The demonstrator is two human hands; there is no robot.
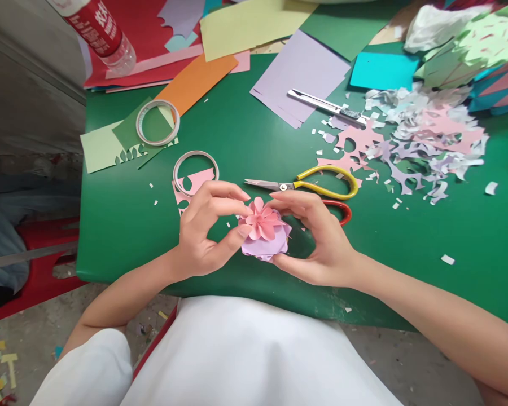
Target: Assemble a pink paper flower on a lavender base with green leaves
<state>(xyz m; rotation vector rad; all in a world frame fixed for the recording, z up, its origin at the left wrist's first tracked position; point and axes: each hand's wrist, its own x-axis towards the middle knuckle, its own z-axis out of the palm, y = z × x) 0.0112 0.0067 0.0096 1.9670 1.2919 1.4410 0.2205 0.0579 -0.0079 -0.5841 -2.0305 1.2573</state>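
Between my two hands is a small lilac paper piece [259, 248] with a pink paper flower [261, 221] on its top. My left hand [209, 228] pinches a petal on the flower's left side between thumb and fingers. On the other side, my right hand [317, 239] grips the lilac piece, thumb low at its front and fingers behind. Just beyond the hands lie scissors [284, 186] with one yellow and one red handle, partly covered by my right hand. A roll of tape [196, 153] rests on pink cut paper [205, 176] beyond my left hand.
Another tape roll [158, 142] lies on green paper at the left. A utility knife [325, 106] rests across lilac sheets [298, 73]. Paper scraps [440, 129] pile up at the right, near folded paper pieces [486, 45]. A bottle [101, 31] stands at the back left.
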